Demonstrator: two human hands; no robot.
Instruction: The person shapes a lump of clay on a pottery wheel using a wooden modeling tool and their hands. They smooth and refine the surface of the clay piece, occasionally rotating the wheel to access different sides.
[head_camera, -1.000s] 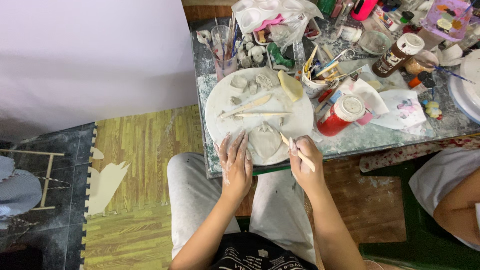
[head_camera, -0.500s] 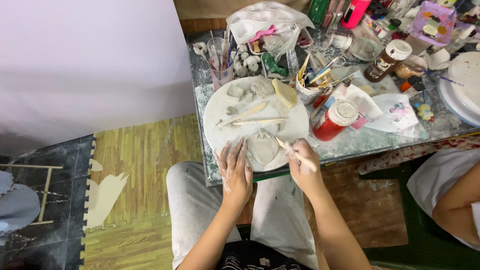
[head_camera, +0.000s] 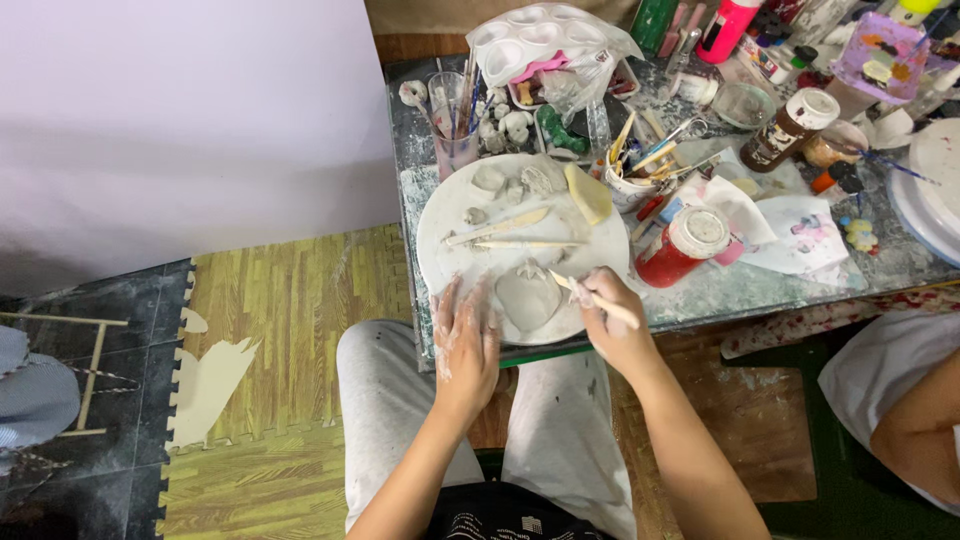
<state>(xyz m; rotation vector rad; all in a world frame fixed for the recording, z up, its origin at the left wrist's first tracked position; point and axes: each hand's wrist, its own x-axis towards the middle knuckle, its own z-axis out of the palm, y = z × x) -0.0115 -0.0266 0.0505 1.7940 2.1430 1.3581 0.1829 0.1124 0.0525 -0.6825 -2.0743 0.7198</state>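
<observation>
The left hand (head_camera: 465, 335) lies flat with open fingers on the round white work board (head_camera: 450, 250), just beside a soft grey heart-shaped clay piece (head_camera: 527, 298) at the board's near edge on the messy bench (head_camera: 720, 290). The right hand (head_camera: 612, 320) grips a thin wooden shaping stick (head_camera: 592, 299), its tip touching the clay. It looks like the shaping step. The next move calls for light, careful strokes while the flat hand steadies the board.

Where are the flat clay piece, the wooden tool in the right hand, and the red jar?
flat clay piece (head_camera: 527, 298), head view, its middle.
wooden tool (head_camera: 596, 298), head view, mid-shaft.
right hand (head_camera: 612, 322), head view, its back.
red jar (head_camera: 668, 262), head view, its side.
</observation>
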